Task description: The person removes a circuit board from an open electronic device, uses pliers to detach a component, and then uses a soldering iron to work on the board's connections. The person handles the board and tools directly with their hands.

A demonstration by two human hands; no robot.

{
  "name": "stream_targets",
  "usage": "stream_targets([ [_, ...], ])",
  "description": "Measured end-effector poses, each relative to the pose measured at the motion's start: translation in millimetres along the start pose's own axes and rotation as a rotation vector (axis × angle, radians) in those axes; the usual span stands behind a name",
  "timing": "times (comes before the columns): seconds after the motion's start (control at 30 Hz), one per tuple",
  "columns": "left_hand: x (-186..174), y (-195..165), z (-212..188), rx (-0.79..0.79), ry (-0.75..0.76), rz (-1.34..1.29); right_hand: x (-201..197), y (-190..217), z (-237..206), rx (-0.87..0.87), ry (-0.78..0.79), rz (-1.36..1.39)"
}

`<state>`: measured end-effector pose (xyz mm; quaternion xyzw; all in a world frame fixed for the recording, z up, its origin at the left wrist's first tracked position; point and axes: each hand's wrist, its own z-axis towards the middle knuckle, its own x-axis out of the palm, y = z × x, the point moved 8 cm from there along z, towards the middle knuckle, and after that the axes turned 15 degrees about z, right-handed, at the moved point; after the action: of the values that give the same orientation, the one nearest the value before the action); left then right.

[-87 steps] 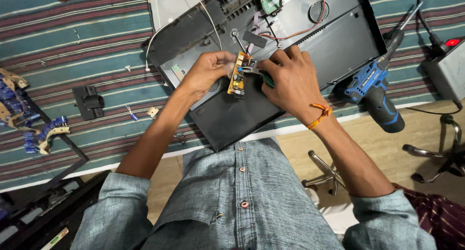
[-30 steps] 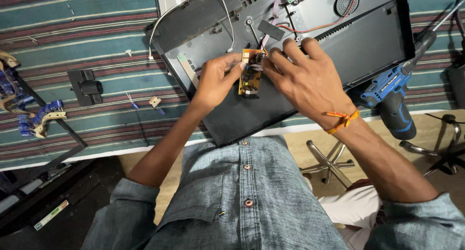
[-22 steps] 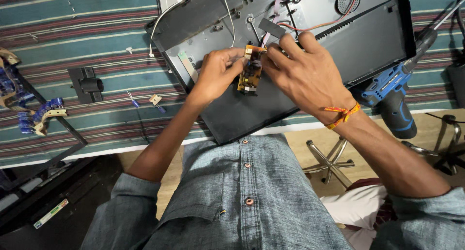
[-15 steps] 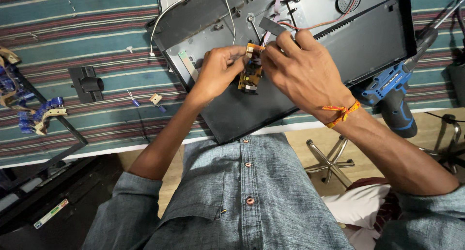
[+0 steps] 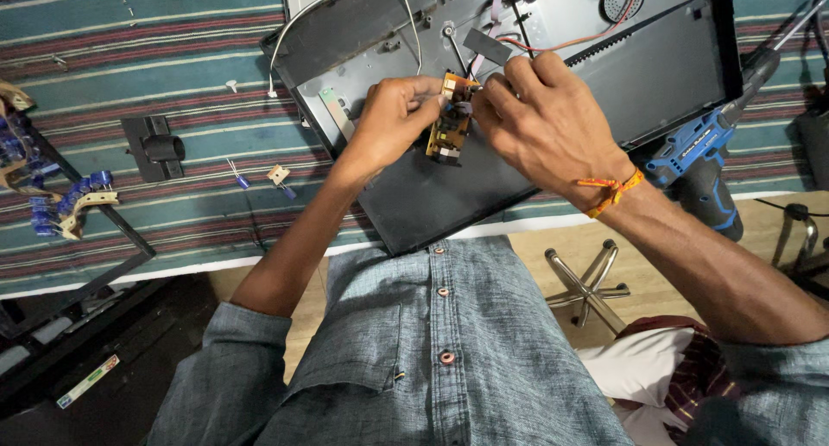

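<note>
My left hand [image 5: 390,120] and my right hand [image 5: 542,125] both pinch a small yellow-brown circuit board [image 5: 449,126], held upright between them. Below the board lies an opened black flat device [image 5: 656,75], its back panel off, with wires, a round speaker and metal plate showing inside. My right wrist carries an orange thread band. The fingers of my right hand cover the board's upper right edge.
A blue and black cordless drill [image 5: 701,161] lies at the right on the striped green cloth [image 5: 129,75]. A black bracket [image 5: 153,145], small loose parts [image 5: 278,175] and boards with blue capacitors [image 5: 65,206] lie at the left. A chair base [image 5: 591,278] stands on the floor.
Both hands with the circuit board have shifted slightly up over the open device. The grip on the board is the same throughout.
</note>
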<state>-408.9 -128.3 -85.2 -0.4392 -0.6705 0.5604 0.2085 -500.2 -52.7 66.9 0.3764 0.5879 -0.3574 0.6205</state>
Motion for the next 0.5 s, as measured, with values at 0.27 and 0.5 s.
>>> stream_targets([
  [0.27,0,3,-2,0.01,0.01,-0.024,1,-1,-4,0.043,-0.016,-0.017],
  [0.5,4,20,4,0.023,0.055,-0.163,0,-6,-5,0.109,-0.07,0.051],
])
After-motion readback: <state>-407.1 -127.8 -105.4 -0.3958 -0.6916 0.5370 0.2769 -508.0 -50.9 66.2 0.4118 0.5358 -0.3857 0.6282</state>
